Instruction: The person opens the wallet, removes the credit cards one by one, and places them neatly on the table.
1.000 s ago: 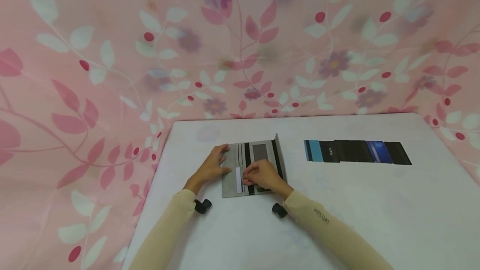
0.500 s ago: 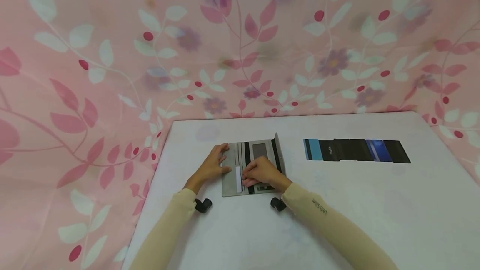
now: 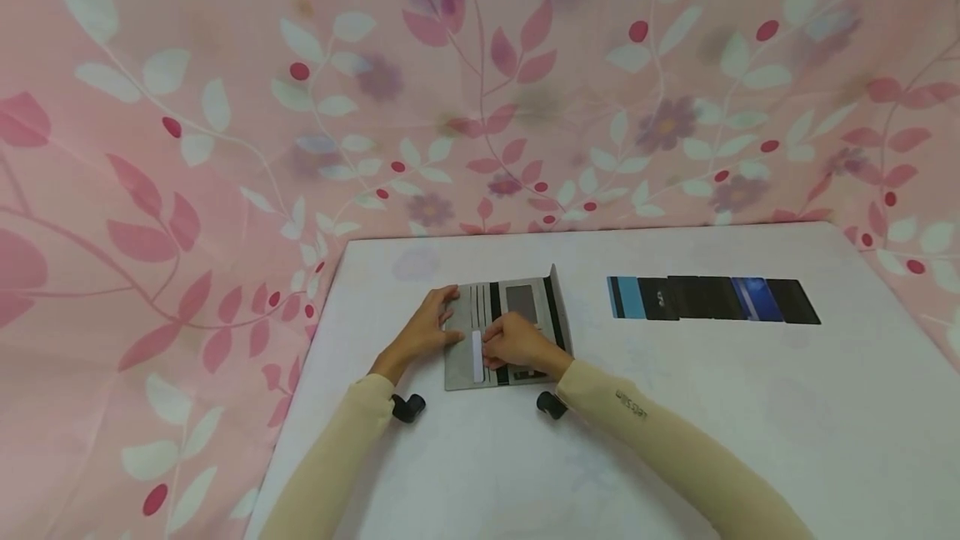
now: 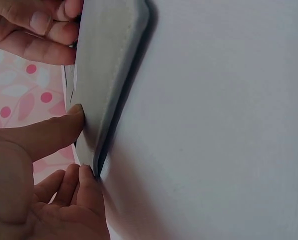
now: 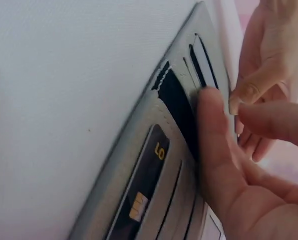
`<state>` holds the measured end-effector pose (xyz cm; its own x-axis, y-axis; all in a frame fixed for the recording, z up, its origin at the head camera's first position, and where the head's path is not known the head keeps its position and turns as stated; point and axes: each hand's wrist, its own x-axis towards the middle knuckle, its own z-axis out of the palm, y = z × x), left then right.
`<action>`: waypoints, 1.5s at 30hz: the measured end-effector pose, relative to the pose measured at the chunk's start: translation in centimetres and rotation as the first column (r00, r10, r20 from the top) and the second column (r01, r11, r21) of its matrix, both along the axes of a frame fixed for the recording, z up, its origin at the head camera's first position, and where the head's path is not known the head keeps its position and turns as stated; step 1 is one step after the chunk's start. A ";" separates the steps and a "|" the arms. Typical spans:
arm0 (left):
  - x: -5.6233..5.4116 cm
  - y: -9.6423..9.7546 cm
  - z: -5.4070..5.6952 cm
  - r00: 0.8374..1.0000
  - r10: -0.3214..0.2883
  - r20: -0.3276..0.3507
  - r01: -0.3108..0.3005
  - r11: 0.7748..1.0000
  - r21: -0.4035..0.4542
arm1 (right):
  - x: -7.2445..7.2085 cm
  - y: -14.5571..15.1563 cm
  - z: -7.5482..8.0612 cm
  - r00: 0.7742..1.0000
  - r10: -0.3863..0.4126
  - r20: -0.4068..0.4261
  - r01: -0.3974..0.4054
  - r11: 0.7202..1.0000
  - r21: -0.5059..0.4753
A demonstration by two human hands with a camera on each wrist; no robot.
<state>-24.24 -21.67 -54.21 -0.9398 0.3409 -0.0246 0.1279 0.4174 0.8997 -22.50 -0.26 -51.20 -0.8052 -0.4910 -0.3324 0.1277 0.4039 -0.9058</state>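
A grey wallet (image 3: 459, 373) lies unfolded on the table, its right flap raised. My left hand (image 3: 423, 327) grips the wallet's left edge; in the left wrist view its thumb (image 4: 64, 131) presses the inner face, with fingers at the edge. A white card (image 3: 477, 357) shows as a narrow strip in a left-side slot. My right hand (image 3: 517, 342) is over the wallet's middle, just right of that strip. In the right wrist view an extended finger (image 5: 211, 115) touches the slots near the white card, its thumb apart. A black card (image 5: 151, 165) with a gold chip sits in another slot.
On the right of the white table (image 3: 675, 423) several cards (image 3: 712, 298) lie overlapping in a row: light blue, black and dark blue ones. Black devices (image 3: 408, 408) are worn at both wrists. A pink floral cloth (image 3: 480, 107) hangs behind and to the left.
My right hand and forearm have shifted slightly left and up. The left hand stays on the wallet's edge. The white strip looks about the same.
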 end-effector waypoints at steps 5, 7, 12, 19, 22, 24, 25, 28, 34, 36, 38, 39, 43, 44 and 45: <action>0.0 0.1 -0.1 1.000 0.003 0.010 -0.004 1.000 0.030 | -0.8 -1.0 0.4 0.972 0.055 -0.227 -0.003 0.976 0.219; -0.1 0.2 -0.2 1.000 0.004 0.019 -0.005 0.999 0.036 | -1.2 -1.2 0.7 0.954 0.087 -0.288 0.003 0.955 0.298; -0.2 0.3 -0.4 1.000 0.015 0.017 -0.015 1.000 0.019 | -1.9 -1.4 0.9 0.982 0.052 -0.180 -0.003 0.965 0.261; 0.3 0.1 0.4 1.000 -0.005 -0.011 0.006 0.999 0.044 | -1.9 -1.8 1.5 0.987 0.110 -0.118 -0.080 0.969 0.236; -0.1 0.0 -0.1 1.000 0.003 0.000 -0.003 1.000 0.026 | -1.9 -2.0 1.5 0.986 0.118 -0.122 -0.085 0.966 0.244; -0.1 0.0 0.1 1.000 0.008 0.010 -0.008 1.000 0.009 | -2.0 -2.1 1.4 0.985 0.116 -0.131 -0.079 0.963 0.256; -0.1 0.0 0.1 1.000 0.010 0.016 -0.010 1.000 0.005 | -2.1 -2.1 1.3 0.984 0.112 -0.137 -0.073 0.963 0.261; -0.1 -0.1 0.2 0.999 0.013 0.034 -0.013 1.000 -0.002 | -2.2 -2.2 1.0 0.984 0.090 -0.155 -0.047 0.964 0.263; -0.3 -0.3 -0.2 0.998 0.018 0.057 -0.018 1.000 -0.011 | -2.6 -2.3 0.5 0.984 0.028 -0.174 0.011 0.976 0.218; -0.4 -0.3 -0.2 0.998 0.018 0.059 -0.018 1.000 -0.009 | -2.7 -2.2 0.3 0.986 0.008 -0.164 0.024 0.980 0.196; -0.4 -0.4 -0.2 0.998 0.018 0.062 -0.017 1.000 -0.010 | -2.8 -2.2 0.1 0.990 -0.014 -0.140 0.039 0.984 0.174; -0.4 -0.4 -0.2 0.998 0.016 0.059 -0.015 1.000 -0.014 | -2.9 -2.2 0.0 0.991 -0.023 -0.132 0.045 0.985 0.168; -0.3 -0.3 -0.1 0.999 0.011 0.053 -0.010 1.000 -0.016 | -2.9 -2.0 -0.2 0.995 -0.068 -0.069 0.076 0.990 0.123; -0.3 -0.3 0.0 0.998 0.012 0.054 -0.011 1.000 -0.013 | -2.9 -2.0 -0.2 0.995 -0.076 -0.058 0.082 0.990 0.114; -0.3 -0.3 0.0 0.999 0.009 0.054 -0.009 1.000 -0.008 | -2.9 -2.0 -0.2 0.995 -0.080 -0.052 0.085 0.990 0.110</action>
<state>-24.55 -21.93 -54.22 -0.9400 0.3321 -0.0778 0.0757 0.4255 0.9018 -25.39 -2.26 -51.37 -0.8577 -0.3840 -0.3419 0.1223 0.4935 -0.8611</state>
